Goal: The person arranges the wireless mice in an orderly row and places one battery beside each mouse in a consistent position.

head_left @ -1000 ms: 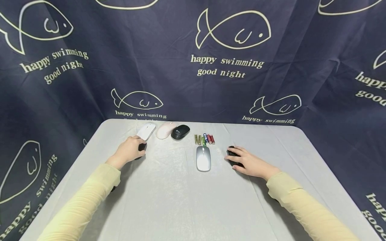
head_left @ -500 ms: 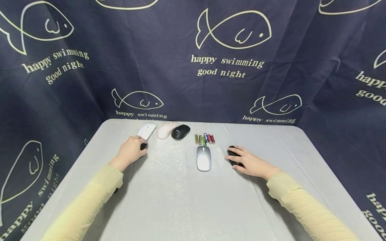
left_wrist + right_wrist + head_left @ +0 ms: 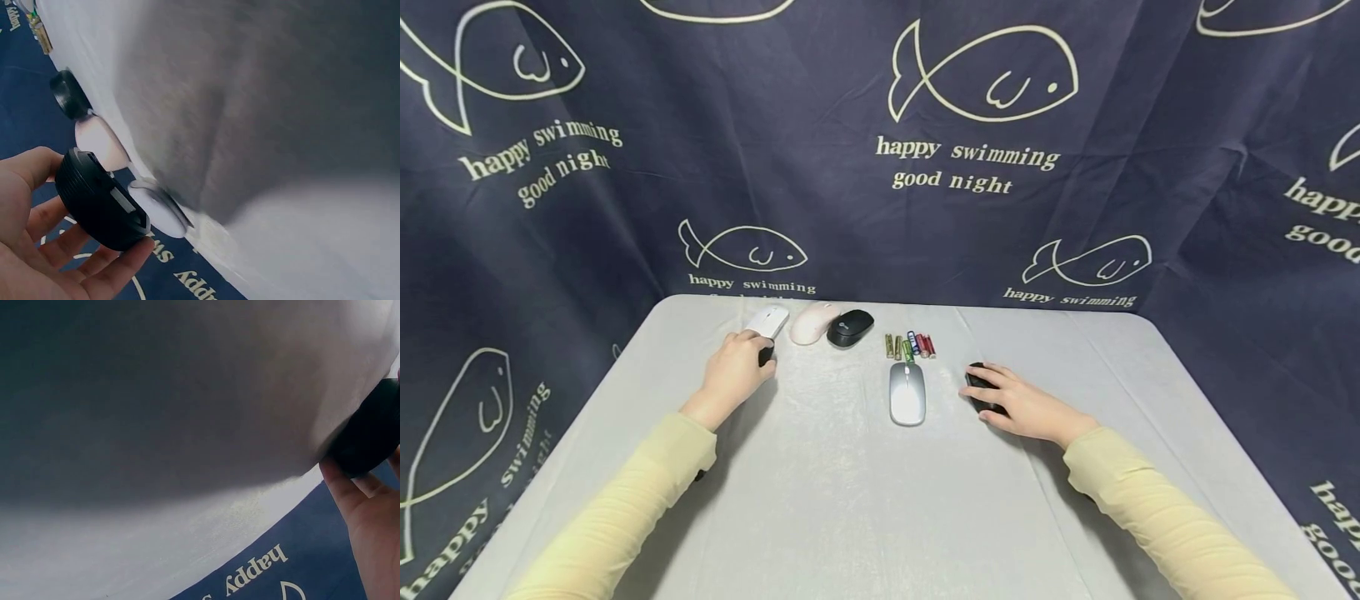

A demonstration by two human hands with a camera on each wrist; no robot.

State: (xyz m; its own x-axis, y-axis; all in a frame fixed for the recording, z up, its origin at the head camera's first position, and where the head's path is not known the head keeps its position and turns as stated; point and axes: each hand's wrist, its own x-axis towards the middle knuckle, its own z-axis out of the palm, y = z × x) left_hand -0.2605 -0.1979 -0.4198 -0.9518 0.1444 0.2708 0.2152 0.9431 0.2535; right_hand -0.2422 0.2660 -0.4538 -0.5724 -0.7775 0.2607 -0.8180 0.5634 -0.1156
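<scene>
At the table's (image 3: 850,508) ten o'clock, the left hand (image 3: 732,368) grips a black mouse (image 3: 97,197) near a white mouse (image 3: 772,317); pushing on toward twelve could knock them together. At two o'clock, the right hand (image 3: 1028,407) covers another black mouse (image 3: 373,428), gripping or merely resting, I cannot tell.

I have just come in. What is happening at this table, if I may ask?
One person is using both hands here. The left hand grips a black mouse, close to the white mouse. The right hand holds a second black mouse on the right side of the table. Between the hands lies a grey mouse, touched by neither, with some batteries just beyond it. A pink mouse and a third black mouse lie near the far edge of the table.
</scene>
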